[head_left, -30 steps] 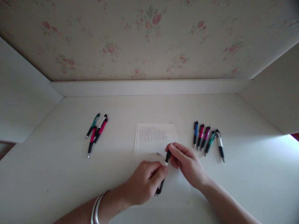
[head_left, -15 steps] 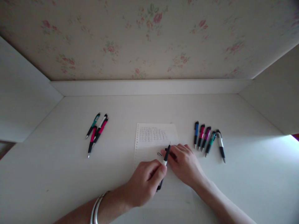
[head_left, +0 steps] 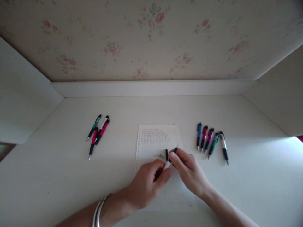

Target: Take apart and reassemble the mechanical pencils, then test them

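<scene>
My left hand (head_left: 147, 184) is curled around the lower barrel of a black-and-white pen, most of it hidden in the fist. My right hand (head_left: 188, 170) pinches the pen's front end (head_left: 174, 151), whose tip points up and to the right over the sheet of paper (head_left: 151, 143). A short black piece (head_left: 167, 154) and a small metal part (head_left: 162, 156) lie on the paper just left of my right fingertips. The paper has rows of handwriting near its top.
Several pens (head_left: 98, 132) lie in a loose pile on the white table (head_left: 47, 176) at the left. A row of several pens (head_left: 210, 142) lies to the right of the paper. Low white walls border the table at the back and both sides.
The pen has dropped lower and tilted; its barrel is now mostly hidden in my left fist. My right hand shifted onto the pen's front end, and a short black piece now lies on the paper.
</scene>
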`<state>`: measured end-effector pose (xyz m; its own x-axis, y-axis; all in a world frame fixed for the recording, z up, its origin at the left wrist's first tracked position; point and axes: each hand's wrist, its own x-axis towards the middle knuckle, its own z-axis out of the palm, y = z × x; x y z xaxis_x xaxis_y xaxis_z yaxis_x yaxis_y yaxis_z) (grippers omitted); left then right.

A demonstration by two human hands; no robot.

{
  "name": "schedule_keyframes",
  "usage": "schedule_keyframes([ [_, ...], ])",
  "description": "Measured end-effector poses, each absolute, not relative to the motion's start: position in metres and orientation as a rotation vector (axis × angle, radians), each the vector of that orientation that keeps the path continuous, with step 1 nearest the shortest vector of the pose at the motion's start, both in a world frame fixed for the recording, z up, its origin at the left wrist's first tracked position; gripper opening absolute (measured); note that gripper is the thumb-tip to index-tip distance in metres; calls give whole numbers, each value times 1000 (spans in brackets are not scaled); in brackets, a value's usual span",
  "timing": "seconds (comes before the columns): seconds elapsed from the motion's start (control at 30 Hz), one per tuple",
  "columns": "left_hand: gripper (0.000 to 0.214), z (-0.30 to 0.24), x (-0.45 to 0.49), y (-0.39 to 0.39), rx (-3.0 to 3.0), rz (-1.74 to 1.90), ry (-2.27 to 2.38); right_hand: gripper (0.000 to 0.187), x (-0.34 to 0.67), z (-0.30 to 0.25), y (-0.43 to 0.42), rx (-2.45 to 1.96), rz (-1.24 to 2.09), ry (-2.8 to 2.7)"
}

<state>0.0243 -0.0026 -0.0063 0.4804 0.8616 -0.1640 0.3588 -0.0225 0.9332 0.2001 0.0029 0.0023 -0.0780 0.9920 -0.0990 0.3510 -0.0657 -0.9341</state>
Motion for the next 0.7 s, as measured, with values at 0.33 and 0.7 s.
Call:
schedule_keyframes([
  [0.33,42,0,20,-2,1603,545,924,43,196,-3,-10,-1386,1380,-1327],
  [0.7,50,-3,20,-1,1512,585,886,27,195,1,4,-1032,1487,-968],
])
